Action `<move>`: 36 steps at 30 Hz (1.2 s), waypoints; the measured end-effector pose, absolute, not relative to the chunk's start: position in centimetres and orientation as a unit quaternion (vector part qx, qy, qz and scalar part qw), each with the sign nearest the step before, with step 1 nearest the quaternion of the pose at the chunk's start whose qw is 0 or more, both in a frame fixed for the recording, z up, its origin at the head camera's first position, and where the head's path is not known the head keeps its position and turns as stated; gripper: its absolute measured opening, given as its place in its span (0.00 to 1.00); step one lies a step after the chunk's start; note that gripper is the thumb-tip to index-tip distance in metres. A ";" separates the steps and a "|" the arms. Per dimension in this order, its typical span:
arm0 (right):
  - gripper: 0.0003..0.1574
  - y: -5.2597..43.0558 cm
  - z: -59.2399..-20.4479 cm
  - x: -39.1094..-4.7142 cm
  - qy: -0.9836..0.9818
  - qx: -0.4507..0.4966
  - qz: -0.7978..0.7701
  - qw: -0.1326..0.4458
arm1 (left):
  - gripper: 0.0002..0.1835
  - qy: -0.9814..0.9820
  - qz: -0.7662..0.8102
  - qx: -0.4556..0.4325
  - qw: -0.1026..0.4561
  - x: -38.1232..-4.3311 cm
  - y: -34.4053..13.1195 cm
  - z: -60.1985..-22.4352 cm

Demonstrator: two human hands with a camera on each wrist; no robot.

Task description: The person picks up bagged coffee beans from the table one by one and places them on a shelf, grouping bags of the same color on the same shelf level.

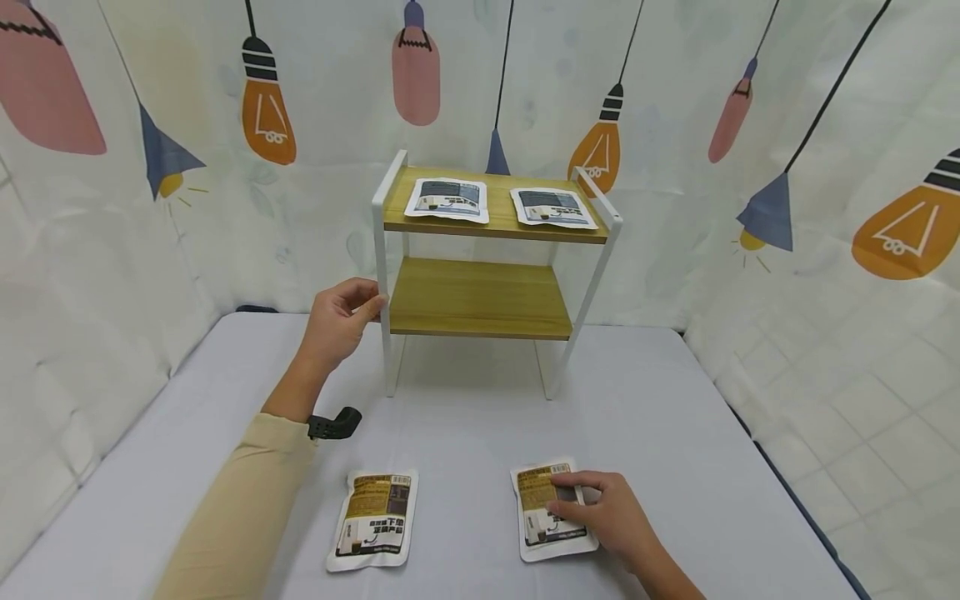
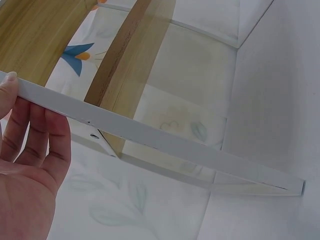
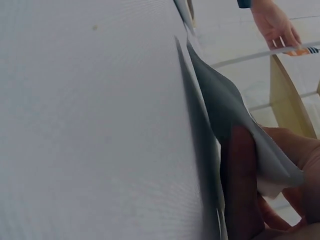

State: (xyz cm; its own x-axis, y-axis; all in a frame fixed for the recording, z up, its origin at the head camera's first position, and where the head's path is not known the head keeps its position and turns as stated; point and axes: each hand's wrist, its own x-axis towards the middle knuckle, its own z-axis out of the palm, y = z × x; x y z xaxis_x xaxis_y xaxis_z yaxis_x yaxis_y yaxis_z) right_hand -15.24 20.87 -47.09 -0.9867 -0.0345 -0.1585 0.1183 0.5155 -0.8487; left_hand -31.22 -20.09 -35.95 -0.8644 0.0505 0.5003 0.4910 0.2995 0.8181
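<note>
My left hand [image 1: 342, 323] pinches the left white upright of a small two-tier shelf [image 1: 480, 321], thumb in front and fingertips behind. The left wrist view shows the same thumb and fingers around the white metal frame [image 2: 150, 135]. Down at the table's front right, my right hand [image 1: 611, 510] holds the right edge of a white pouch with a brown-and-white printed label [image 1: 536, 492]. In the right wrist view a finger [image 3: 242, 175] lies against the underside of the pouch [image 3: 220, 95], whose edge is lifted off the cloth. A matching pouch [image 1: 375, 521] lies flat to its left.
Two more white pouches, a left one [image 1: 447, 200] and a right one [image 1: 553, 208], lie on the shelf's upper wooden board [image 1: 498, 181]. The lower board [image 1: 480, 296] is bare wood. A white cloth covers the table [image 1: 450, 433], with printed curtains [image 1: 330, 167] around it.
</note>
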 end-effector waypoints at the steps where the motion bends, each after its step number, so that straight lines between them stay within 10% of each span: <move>1: 0.24 20.9 -47.1 -15.3 0.867 0.024 -0.493 0.075 | 0.14 -0.782 -0.566 -0.173 0.195 -31.2 -20.1 -36.0; 36: 0.28 19.5 -45.2 -19.4 0.800 0.026 -0.599 0.026 | 0.15 -0.785 -0.565 -0.169 0.190 -31.1 -20.1 -35.9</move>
State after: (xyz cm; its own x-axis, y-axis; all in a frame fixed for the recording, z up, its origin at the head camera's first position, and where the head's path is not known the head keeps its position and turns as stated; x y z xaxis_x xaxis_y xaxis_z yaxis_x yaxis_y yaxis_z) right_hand -19.37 19.49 -45.23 -0.9973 0.0114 -0.0726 0.0729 0.2808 -0.9570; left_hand -31.10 -20.05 -35.90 -0.8704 0.0512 0.4896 0.4806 0.3037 0.8227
